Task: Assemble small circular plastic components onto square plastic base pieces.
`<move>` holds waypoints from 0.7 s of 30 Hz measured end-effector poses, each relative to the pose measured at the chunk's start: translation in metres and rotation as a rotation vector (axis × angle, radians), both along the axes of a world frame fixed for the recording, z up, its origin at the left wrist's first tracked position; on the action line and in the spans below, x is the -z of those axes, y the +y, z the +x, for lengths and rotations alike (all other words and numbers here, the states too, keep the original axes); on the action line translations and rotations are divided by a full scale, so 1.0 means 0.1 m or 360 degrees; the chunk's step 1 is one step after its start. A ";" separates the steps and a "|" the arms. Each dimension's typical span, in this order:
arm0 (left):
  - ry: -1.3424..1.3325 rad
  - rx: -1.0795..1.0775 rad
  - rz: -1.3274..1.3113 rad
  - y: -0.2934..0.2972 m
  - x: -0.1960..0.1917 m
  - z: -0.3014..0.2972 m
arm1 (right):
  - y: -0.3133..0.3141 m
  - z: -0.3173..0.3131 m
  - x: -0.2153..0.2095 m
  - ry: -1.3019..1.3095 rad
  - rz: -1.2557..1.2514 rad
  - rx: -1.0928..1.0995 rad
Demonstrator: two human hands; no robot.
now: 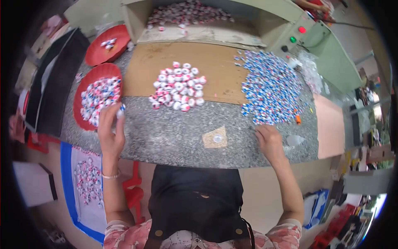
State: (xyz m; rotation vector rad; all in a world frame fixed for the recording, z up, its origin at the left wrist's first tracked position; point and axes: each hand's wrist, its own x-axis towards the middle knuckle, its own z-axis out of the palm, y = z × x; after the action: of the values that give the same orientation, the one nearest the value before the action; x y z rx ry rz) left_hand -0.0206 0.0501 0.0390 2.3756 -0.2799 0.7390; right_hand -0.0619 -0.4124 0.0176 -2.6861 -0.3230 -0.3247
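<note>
My left hand [110, 133] is raised beside the front red bowl [77, 108]. Its thumb and fingers pinch a small rounded white-and-blue piece [120, 111]. That bowl holds many similar white, blue and pink pieces. On the right, my right hand [269, 140] rests at the near edge of a wide heap of tiny blue-and-white pieces [271, 89]. Its fingers are curled together, and whatever they hold is hidden. Between my hands, a small tan patch [208, 142] lies on the speckled tabletop with a shiny round disc [217, 138] on it.
Rounded white-and-pink pieces [179, 87] cluster on brown cardboard [224, 62]. More fill a shelf opening [188, 14] behind. A second red bowl [93, 52] stands at back left, beside a black box [54, 83]. An orange bit [298, 119] and clear plastic [294, 140] lie at right.
</note>
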 end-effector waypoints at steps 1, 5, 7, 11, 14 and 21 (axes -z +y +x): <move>-0.0070 -0.0157 0.0181 0.18 0.00 0.07 | -0.02 0.03 0.00 -0.0048 -0.0106 -0.0065; -0.0435 -0.0671 0.0781 0.43 0.08 0.24 | -0.05 0.13 0.06 -0.0094 -0.0300 -0.0112; -0.0504 -0.0537 0.0532 0.14 -0.06 0.20 | -0.05 0.15 0.09 -0.0107 -0.0497 -0.0159; -0.0191 0.0461 0.0074 -0.83 0.02 0.28 | 0.16 0.18 0.01 -0.0169 -0.0428 -0.0186; -0.0070 0.0760 0.0154 -1.35 0.16 0.53 | 0.39 0.04 -0.02 -0.0082 0.0027 -0.0106; 0.0070 0.0894 0.0748 -1.60 0.36 0.90 | 0.51 -0.21 0.16 -0.0096 -0.0063 -0.0301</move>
State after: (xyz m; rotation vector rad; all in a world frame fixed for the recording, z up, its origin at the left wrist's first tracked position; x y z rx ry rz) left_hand 0.0692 -0.1104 0.0034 2.5355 -1.1513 0.3758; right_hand -0.0829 -0.3613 0.0012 -2.6613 -0.6026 -0.3455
